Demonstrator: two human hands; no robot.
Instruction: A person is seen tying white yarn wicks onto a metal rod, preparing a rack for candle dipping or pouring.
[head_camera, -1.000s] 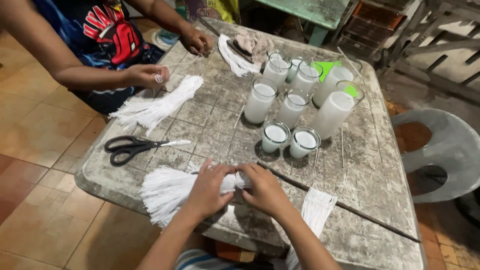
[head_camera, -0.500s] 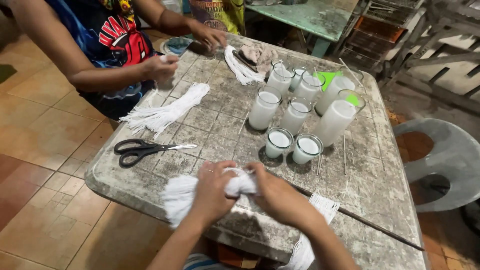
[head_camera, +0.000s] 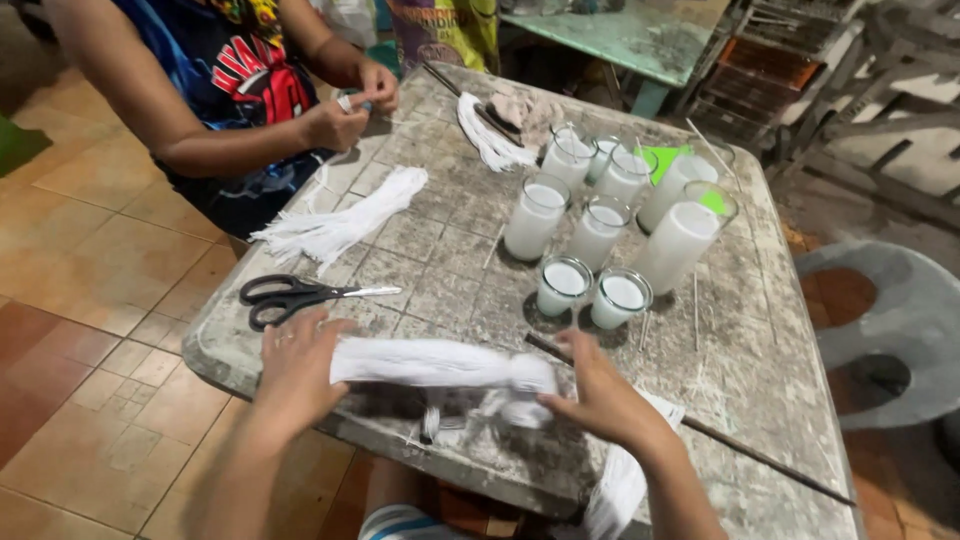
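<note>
Gripping a white string bundle (head_camera: 440, 362) at both ends — left hand (head_camera: 298, 368) and right hand (head_camera: 598, 398) curled closed on it — near scissors (head_camera: 300, 294) and wax-filled glasses (head_camera: 600, 235).

Scissors (head_camera: 300, 296), wax-filled glasses (head_camera: 600, 232), grey chair (head_camera: 900, 330).

The person's two forearms come up from the bottom edge, bare from elbow to wrist, with no sleeves, watch or gloves on them. The left hand (head_camera: 297, 365) shows a thin ring on one finger; the right hand (head_camera: 600, 400) is plain. Between the arms, at the bottom edge, a strip of blue-and-white striped clothing (head_camera: 400, 523) shows.
</note>
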